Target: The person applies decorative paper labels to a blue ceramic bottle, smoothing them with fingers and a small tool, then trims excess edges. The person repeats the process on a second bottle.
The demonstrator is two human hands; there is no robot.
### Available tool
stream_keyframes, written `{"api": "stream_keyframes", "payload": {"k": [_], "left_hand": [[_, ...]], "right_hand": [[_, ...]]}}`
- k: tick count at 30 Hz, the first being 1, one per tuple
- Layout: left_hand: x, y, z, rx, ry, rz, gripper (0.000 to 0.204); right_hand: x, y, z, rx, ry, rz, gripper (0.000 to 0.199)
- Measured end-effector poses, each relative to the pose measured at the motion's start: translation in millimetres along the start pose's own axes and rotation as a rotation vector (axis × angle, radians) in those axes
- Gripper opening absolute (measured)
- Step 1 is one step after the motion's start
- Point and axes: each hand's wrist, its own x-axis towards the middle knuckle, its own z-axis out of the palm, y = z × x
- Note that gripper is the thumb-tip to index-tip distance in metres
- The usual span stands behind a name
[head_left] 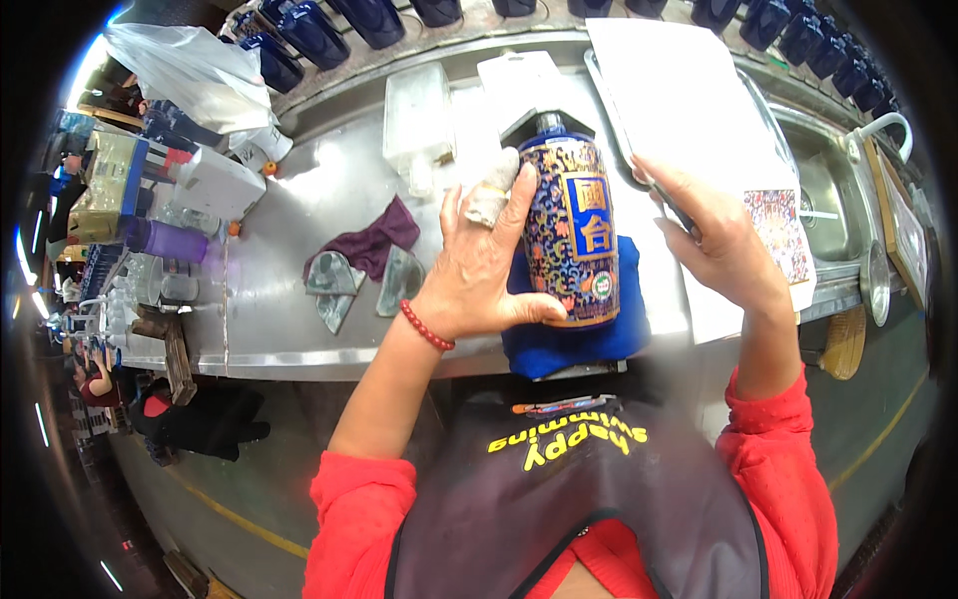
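Observation:
A dark blue bottle with a gold and floral pattern lies tilted on a folded blue cloth, its neck pointing away from me. My left hand grips its left side, thumb near the base and fingers along the body. Whitish wrapping covers part of a finger on that hand. To the right of the bottle, my right hand is closed around a slim dark tool, whose exact kind I cannot make out. Its tip end is apart from the bottle, over white paper.
Left of the bottle lie a purple cloth and grey-green patterned pads. A clear plastic box stands behind. A floral printed sheet and a sink are at right. Several dark blue bottles line the back.

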Motion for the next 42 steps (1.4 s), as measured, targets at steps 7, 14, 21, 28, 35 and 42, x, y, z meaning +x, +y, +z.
{"api": "stream_keyframes", "payload": {"k": [7,14,21,28,35,42], "left_hand": [[-6,16,-11,-0.002,-0.007,-0.036,0.133],[-20,73,21,0.210,0.150,-0.110,0.111],[-35,51,31,-0.184,0.200,-0.087,0.112],[-29,61,37,0.076,0.193,-0.058,0.123],[-43,48,44,-0.104,0.144,-0.147,0.115],[-47,60,43,0.179,0.254,0.053,0.064]], "right_hand": [[76,-16,-1,0.084,-0.287,0.162,0.013],[28,10,37,0.418,0.184,0.316,0.015],[-41,34,38,1.337,0.335,0.794,0.014],[-62,35,58,1.516,0.436,0.813,0.020],[-74,6,48,0.892,0.201,0.577,0.036],[-92,-31,72,0.189,0.127,0.032,0.061]]}}
